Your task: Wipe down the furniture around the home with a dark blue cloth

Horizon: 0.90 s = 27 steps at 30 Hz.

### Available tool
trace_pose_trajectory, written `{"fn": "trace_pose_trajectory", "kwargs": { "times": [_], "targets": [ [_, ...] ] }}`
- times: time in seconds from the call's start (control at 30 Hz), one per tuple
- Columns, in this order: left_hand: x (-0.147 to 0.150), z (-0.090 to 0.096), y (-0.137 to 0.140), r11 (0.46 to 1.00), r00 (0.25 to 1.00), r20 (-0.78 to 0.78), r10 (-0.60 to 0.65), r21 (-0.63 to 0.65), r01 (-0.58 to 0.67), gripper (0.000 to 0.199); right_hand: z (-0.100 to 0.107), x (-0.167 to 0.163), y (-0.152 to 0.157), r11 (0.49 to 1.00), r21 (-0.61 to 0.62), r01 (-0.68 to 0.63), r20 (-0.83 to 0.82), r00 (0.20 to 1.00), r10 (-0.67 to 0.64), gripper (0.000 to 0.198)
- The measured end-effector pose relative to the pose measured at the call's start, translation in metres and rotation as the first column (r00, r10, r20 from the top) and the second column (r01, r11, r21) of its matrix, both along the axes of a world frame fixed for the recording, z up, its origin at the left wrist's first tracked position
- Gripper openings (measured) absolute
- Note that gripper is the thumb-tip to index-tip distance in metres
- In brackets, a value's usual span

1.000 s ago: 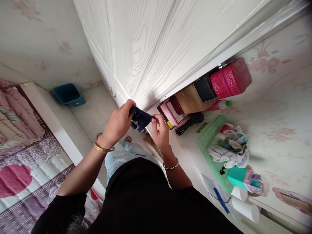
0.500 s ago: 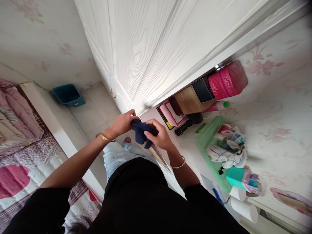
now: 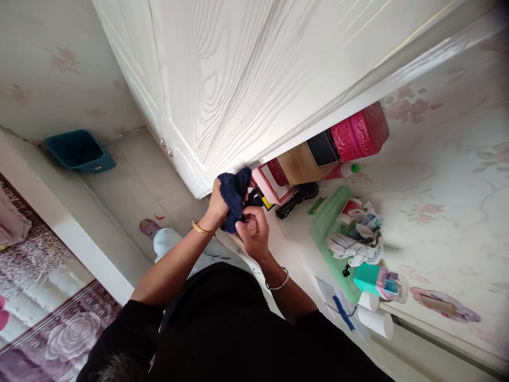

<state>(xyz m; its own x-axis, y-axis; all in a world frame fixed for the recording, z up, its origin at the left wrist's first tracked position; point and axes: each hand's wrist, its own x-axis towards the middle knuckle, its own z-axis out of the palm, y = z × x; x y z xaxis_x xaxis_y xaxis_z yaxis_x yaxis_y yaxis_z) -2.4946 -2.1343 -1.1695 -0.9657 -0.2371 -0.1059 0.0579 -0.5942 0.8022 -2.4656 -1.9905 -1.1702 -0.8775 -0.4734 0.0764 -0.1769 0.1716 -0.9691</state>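
A dark blue, fuzzy piece of cloth (image 3: 234, 192) is bunched up in front of my body; its exact kind is hard to make out. My left hand (image 3: 218, 206), with a gold bangle at the wrist, is closed in the cloth, which covers most of its fingers. At the cloth's lower right edge, my right hand (image 3: 255, 232) has its thumb and curled fingers closed, pinching the fabric. That wrist carries a silver bangle.
A white wood-grain cabinet (image 3: 222, 90) rises ahead. On the right counter are a pink case (image 3: 360, 132), a black corded item (image 3: 298, 199), a green tray (image 3: 330, 223) of cloths and white rolls (image 3: 376, 322). A teal bin (image 3: 81, 151) stands on the floor at left.
The cloth has been spread and now shows a fuzzy surface over my left hand. My left hand has moved right, closer to my right hand. The view has shifted.
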Motion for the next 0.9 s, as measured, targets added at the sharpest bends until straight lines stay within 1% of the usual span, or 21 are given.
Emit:
{"fn": "trace_pose_trajectory", "kwargs": {
  "times": [0.07,0.17,0.23,0.3,0.4,0.47,0.53,0.6,0.67,0.77,0.83,0.9],
  "targets": [
    [-0.006,0.008,0.003,0.999,1.000,0.013,-0.004,0.048,0.004,0.027,0.006,-0.003,-0.007,0.994,-0.072,0.084,0.019,0.996,-0.083,0.029],
    [-0.014,0.011,0.004,0.984,0.997,0.022,-0.079,0.165,0.074,0.028,0.012,-0.009,-0.016,0.983,-0.118,0.143,0.031,0.990,-0.141,0.033],
    [-0.020,0.008,0.006,0.970,0.992,0.042,-0.120,0.218,0.108,0.028,0.014,-0.013,-0.018,0.982,-0.124,0.145,0.023,0.989,-0.143,0.035],
    [-0.025,0.005,0.007,0.963,0.988,0.070,-0.139,0.244,0.118,0.029,0.014,-0.018,-0.015,0.985,-0.116,0.129,0.018,0.992,-0.128,0.036],
    [-0.031,0.002,0.010,0.946,0.981,0.109,-0.162,0.299,0.123,0.034,0.015,-0.022,-0.010,0.993,-0.076,0.095,0.010,0.995,-0.095,0.036],
    [-0.032,0.003,0.012,0.927,0.976,0.106,-0.191,0.348,0.143,0.037,0.017,-0.022,-0.007,0.995,-0.056,0.079,-0.012,0.997,-0.080,0.035],
    [-0.033,0.005,0.014,0.904,0.975,0.062,-0.215,0.389,0.175,0.039,0.019,-0.022,-0.007,0.995,-0.063,0.075,-0.052,0.996,-0.078,0.035],
    [-0.032,0.005,0.016,0.896,0.977,-0.004,-0.212,0.398,0.196,0.041,0.020,-0.021,-0.007,0.992,-0.097,0.076,-0.089,0.992,-0.085,0.033],
    [-0.031,0.001,0.018,0.905,0.980,-0.046,-0.194,0.377,0.197,0.044,0.019,-0.020,-0.007,0.990,-0.124,0.074,-0.099,0.991,-0.086,0.032],
    [-0.031,-0.009,0.020,0.921,0.980,-0.030,-0.195,0.338,0.194,0.050,0.015,-0.019,-0.005,0.994,-0.096,0.055,-0.076,0.995,-0.063,0.032],
    [-0.032,-0.014,0.022,0.923,0.979,-0.034,-0.201,0.327,0.201,0.052,0.012,-0.018,-0.001,0.996,-0.073,0.055,-0.089,0.994,-0.061,0.034],
    [-0.032,-0.017,0.023,0.918,0.978,-0.049,-0.204,0.339,0.208,0.051,0.010,-0.017,0.002,0.996,-0.076,0.051,-0.115,0.992,-0.060,0.035]
  ]
}}
